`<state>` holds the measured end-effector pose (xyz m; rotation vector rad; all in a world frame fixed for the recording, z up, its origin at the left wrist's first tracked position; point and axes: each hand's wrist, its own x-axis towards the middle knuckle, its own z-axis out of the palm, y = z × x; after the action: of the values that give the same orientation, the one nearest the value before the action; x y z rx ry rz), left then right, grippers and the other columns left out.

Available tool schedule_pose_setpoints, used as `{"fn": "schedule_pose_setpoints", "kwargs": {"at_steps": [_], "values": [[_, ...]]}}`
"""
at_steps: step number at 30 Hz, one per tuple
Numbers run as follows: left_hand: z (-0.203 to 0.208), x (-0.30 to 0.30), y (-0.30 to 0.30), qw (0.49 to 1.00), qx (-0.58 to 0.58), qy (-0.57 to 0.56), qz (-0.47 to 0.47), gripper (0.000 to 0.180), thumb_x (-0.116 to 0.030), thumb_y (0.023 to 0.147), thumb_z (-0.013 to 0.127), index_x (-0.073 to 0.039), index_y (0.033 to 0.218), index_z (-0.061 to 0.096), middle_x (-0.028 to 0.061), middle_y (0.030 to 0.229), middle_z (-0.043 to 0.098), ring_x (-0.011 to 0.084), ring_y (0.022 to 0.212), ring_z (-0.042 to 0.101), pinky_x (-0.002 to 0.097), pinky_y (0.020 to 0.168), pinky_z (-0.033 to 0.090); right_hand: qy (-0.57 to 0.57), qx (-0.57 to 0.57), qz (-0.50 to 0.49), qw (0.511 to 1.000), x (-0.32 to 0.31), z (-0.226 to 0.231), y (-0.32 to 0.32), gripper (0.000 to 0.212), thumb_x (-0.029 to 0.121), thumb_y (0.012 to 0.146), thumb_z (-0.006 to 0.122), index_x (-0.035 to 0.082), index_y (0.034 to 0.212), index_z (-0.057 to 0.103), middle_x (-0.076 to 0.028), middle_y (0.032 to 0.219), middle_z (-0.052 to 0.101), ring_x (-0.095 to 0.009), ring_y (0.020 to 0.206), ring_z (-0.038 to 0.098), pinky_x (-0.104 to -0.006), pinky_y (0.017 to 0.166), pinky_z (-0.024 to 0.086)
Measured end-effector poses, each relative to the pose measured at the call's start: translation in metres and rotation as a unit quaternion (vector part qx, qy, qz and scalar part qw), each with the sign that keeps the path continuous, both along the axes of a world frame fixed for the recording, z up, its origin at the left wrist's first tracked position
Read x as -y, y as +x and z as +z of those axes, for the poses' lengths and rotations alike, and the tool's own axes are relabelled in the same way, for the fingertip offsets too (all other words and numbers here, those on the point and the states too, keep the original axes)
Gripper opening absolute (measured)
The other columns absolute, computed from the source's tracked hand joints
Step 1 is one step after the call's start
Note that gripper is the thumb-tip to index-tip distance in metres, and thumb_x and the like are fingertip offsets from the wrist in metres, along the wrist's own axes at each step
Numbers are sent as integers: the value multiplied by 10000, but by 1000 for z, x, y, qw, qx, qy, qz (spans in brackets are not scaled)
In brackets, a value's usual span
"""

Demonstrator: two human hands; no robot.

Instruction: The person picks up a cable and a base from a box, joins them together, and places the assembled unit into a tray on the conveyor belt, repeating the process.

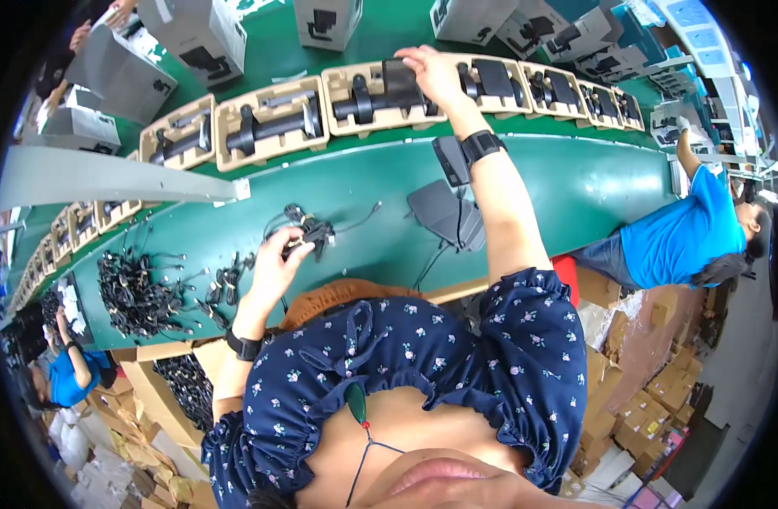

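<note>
Though messy with black cables (137,293), a green table (576,187) near cartons (652,407).

The left grip (274,267) holds black cables (319,231); the right grip (438,78) touches a dark panel (397,85).

Black cables (319,232), tan tray (343,83) (green table (338,180))

Blue-shirted co-worker (673,242) at right, brown cardboard cartons (648,417)
</note>
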<state>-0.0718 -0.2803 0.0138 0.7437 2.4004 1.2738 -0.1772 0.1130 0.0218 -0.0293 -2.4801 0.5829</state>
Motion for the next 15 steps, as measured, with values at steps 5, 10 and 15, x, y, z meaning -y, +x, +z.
{"fn": "schedule_pose_setpoints", "kwargs": {"at_steps": [5, 10, 15], "values": [[-8, 3, 4, 999, -31, 29, 11, 202, -64, 755, 644, -13, 927, 550, 72, 782, 613, 126, 659, 572, 250, 599, 465, -21, 55, -29, 998, 10, -10, 3, 193, 178, 813, 525, 190, 977, 625, -110, 881, 570, -300, 865, 551, -407, 733, 445], [2, -9, 2, 999, 29, 24, 33, 229, -104, 722, 682, -11, 903, 578, 113, 857, 604, 231, 780, 594, 302, 707, 467, 225, 39, -132, 965, -2, -58, 15, 410, 216, 758, 578, 204, 1164, 529, -162, 1239, 414, -315, 1133, 384, -451, 941, 312], [3, -2, -2, 996, -51, 43, 55, 220, -104, 710, 683, -9, 882, 583, 112, 818, 588, 249, 750, 586, 322, 688, 466, -92, 191, 95, 973, 113, -6, 50, 407, 267, 737, 599, 29, 1063, 548, -196, 1186, 464, -324, 1094, 447, -425, 896, 370]]}}
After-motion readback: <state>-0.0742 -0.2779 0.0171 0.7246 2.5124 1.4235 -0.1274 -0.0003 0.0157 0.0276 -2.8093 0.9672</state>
